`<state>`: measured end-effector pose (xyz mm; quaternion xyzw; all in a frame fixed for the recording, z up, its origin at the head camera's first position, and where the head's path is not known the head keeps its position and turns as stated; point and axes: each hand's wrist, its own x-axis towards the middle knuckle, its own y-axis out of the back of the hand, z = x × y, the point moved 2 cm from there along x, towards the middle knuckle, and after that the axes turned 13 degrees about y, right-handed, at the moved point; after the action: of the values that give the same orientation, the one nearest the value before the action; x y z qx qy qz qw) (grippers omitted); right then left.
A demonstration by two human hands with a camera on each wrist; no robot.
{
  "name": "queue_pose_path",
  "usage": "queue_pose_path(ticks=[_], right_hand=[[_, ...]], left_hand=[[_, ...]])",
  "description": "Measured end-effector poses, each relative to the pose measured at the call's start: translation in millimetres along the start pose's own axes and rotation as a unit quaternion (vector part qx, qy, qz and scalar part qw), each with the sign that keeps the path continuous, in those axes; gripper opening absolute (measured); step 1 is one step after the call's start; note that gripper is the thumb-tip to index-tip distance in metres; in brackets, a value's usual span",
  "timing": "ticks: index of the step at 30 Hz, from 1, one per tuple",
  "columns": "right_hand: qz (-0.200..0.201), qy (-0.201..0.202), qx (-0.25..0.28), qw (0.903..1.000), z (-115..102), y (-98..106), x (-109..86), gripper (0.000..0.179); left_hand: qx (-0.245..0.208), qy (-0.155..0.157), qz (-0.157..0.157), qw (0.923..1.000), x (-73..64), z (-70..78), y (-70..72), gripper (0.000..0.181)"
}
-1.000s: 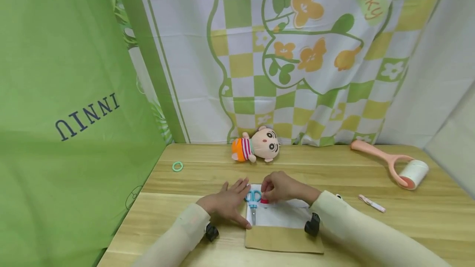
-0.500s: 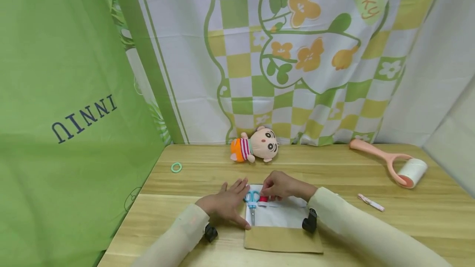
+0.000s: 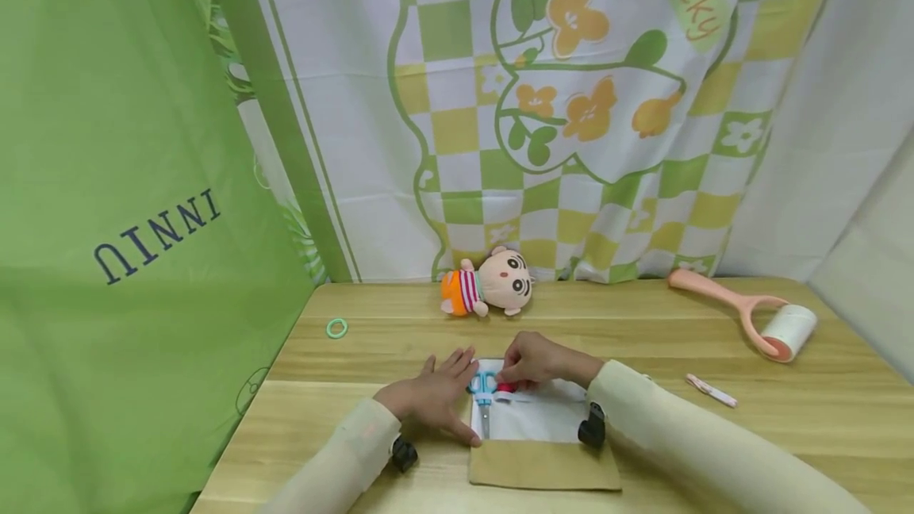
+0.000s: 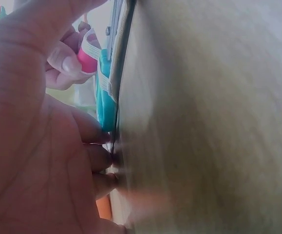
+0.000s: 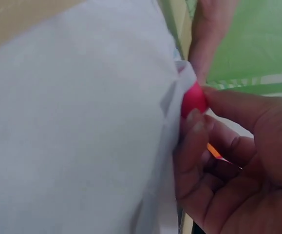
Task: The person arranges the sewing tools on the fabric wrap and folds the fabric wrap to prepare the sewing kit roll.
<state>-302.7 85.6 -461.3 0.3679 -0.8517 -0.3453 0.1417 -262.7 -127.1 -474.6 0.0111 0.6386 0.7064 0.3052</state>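
A brown fabric case [image 3: 546, 465] with a white lining [image 3: 537, 419] lies unfolded on the table. Light-blue-handled scissors [image 3: 483, 398] are tucked under an elastic band at its left side. My left hand [image 3: 430, 401] rests flat, fingers spread, along the case's left edge beside the scissors. With thumb and fingers, my right hand [image 3: 537, 358] pinches a small red rounded thing [image 5: 193, 100] just right of the scissors. A white elastic loop [image 4: 91, 43] passes round that red thing in the left wrist view. The fingers partly cover it, so its kind is unclear.
Behind the case lies a plush doll [image 3: 485, 284] in orange shorts. A green ring [image 3: 337, 328] is at the far left. On the right are a pink lint roller [image 3: 750, 312] and a small pink-and-white stick-like thing [image 3: 712, 390]. Curtains [image 3: 557, 101] hang behind the table.
My right fingers have shifted slightly about the red thing, which stays beside the scissors at the elastic. My left hand keeps its place on the case. The head view has turned a little.
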Motion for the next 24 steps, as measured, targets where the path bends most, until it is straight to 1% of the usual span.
queue_pose_path(ticks=[4,7,9,12,16,18,21,24], right_hand=[[0.013,-0.009,-0.02,0.9997,0.7,-3.4,1.6,0.03],[0.017,-0.008,-0.024,0.9995,-0.1,-3.6,0.5,0.029],[0.012,0.001,-0.021,0.9997,-0.6,-3.0,-0.6,0.028],[0.001,0.029,-0.018,0.9994,-1.1,-1.2,-2.4,0.024],[-0.013,0.046,-0.007,0.9988,0.4,0.8,-4.4,0.018],[-0.019,0.044,0.002,0.9989,1.8,1.5,-4.5,0.017],[-0.022,0.029,0.012,0.9993,3.9,1.8,-3.3,0.016],[-0.019,0.005,0.011,0.9998,5.3,0.3,-1.7,0.018]], left_hand=[[-0.001,-0.001,-0.003,1.0,-0.6,-0.4,0.3,0.122],[0.001,-0.003,-0.004,1.0,-0.3,-0.6,0.6,0.122],[0.001,-0.004,-0.006,1.0,-0.3,-0.7,0.7,0.122],[0.001,-0.005,-0.008,1.0,-0.8,-0.4,1.3,0.122],[-0.003,-0.006,-0.01,0.9999,-1.4,0.1,1.4,0.122],[-0.003,-0.005,-0.01,0.9999,-1.3,0.1,1.3,0.122],[-0.002,-0.003,-0.009,1.0,-0.7,-0.4,1.2,0.122],[-0.001,-0.003,-0.01,0.9999,0.1,-0.7,1.2,0.123]])
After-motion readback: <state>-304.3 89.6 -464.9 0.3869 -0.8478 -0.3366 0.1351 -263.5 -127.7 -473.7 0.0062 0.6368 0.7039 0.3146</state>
